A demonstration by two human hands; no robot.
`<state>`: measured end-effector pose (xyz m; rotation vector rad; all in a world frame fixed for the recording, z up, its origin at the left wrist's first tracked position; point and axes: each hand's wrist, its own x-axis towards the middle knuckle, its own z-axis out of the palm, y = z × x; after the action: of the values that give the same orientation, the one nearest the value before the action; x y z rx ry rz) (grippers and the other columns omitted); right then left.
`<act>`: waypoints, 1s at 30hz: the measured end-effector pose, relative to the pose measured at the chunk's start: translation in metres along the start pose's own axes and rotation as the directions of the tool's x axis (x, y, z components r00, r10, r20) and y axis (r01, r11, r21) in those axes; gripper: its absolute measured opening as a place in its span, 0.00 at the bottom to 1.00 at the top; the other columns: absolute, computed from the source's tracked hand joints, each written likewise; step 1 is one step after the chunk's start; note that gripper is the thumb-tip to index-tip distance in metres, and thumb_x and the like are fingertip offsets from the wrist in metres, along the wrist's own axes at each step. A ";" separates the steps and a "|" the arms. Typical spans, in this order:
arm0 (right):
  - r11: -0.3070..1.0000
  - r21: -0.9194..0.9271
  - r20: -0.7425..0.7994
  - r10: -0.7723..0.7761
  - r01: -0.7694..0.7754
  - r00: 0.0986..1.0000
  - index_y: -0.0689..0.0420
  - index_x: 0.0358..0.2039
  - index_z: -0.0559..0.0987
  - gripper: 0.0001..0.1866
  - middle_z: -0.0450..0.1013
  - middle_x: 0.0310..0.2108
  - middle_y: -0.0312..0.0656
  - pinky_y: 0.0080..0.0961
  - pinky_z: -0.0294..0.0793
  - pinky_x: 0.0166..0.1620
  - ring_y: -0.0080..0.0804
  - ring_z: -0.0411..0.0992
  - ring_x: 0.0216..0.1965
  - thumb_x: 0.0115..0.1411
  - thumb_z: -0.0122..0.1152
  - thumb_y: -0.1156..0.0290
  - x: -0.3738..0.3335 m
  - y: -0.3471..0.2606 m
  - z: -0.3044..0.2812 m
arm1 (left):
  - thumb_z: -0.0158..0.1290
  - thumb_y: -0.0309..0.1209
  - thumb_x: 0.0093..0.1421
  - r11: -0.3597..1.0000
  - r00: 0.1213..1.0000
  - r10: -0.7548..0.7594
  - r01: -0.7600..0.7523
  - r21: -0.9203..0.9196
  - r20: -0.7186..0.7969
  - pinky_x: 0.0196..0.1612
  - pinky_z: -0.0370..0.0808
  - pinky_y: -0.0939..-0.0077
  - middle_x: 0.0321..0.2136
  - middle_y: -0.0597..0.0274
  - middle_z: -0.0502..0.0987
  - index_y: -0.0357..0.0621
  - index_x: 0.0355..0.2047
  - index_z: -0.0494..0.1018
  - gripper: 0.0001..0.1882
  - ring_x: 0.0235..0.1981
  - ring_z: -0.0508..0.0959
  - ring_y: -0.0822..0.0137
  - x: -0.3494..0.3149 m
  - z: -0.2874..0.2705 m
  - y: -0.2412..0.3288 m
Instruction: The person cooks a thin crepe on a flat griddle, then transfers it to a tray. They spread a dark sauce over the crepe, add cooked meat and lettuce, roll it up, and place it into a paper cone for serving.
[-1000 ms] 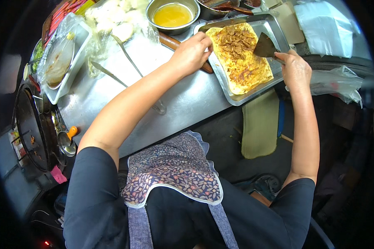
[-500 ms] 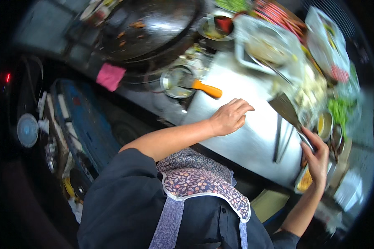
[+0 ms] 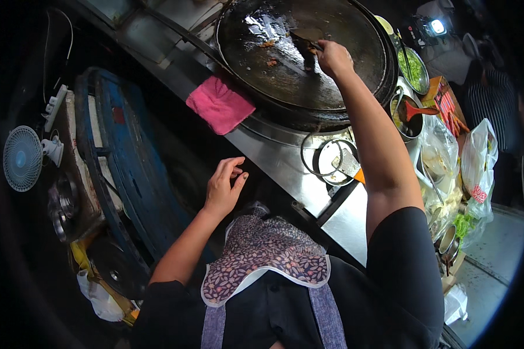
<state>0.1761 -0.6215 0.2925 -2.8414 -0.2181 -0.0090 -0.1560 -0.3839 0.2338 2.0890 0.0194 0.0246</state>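
Note:
My right hand [image 3: 335, 59] is closed round the handle of a metal spatula [image 3: 306, 39], its blade low over a large round griddle [image 3: 285, 90]. The dark griddle surface shines wet at the upper left. A few small brown food scraps [image 3: 272, 62] lie on it, left of the blade. Most of the spatula's handle is hidden in my fist. My left hand [image 3: 224, 185] hangs in the air before the counter's front edge, with nothing in it, its fingers loosely bent and apart. The nearest thing beyond it is a pink cloth [image 3: 221, 106] draped at the counter edge.
A round metal container [image 3: 330, 160] with an orange-handled scraper [image 3: 350, 166] stands below the griddle. To the right are a pot [image 3: 410, 119], a bowl of chopped greens [image 3: 414, 70] and plastic bags [image 3: 477, 157]. A blue slatted panel [image 3: 137, 163] and a small fan [image 3: 23, 158] are left.
My right hand has carried the spatula from the right end of the metal counter up to the griddle. My left hand has drawn back from over the counter. The view has swung left.

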 end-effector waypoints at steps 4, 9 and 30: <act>0.993 -0.055 0.087 -0.097 0.102 0.991 0.52 0.52 0.80 0.18 0.78 0.43 0.58 0.47 0.75 0.50 0.58 0.75 0.46 0.61 0.58 0.67 -0.043 0.008 -0.005 | 0.57 0.27 0.63 0.996 0.998 -0.063 0.063 -0.070 0.005 0.42 0.78 0.71 0.46 0.57 0.76 0.40 0.53 0.71 0.18 0.38 0.81 0.64 0.000 -0.008 -0.015; 0.985 -0.008 0.176 -0.170 0.175 0.970 0.54 0.51 0.81 0.17 0.79 0.38 0.56 0.46 0.77 0.46 0.53 0.79 0.41 0.62 0.58 0.69 -0.081 0.003 -0.056 | 0.56 0.26 0.64 0.989 1.000 -0.009 0.013 -0.144 0.026 0.41 0.79 0.71 0.46 0.55 0.76 0.39 0.52 0.71 0.17 0.36 0.81 0.63 0.025 -0.006 -0.014; 0.958 0.258 0.517 -0.032 -0.121 0.855 0.53 0.60 0.76 0.26 0.78 0.51 0.41 0.24 0.74 0.55 0.25 0.76 0.48 0.61 0.61 0.83 -0.100 0.140 -0.142 | 0.63 0.28 0.51 0.863 0.902 0.403 -0.432 0.261 0.159 0.54 0.74 0.62 0.49 0.54 0.70 0.40 0.59 0.70 0.33 0.51 0.73 0.53 0.217 0.043 0.043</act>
<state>0.1001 -0.8099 0.3859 -2.4982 -0.2401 0.7471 0.0621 -0.4371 0.2519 2.3493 -0.5235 0.1926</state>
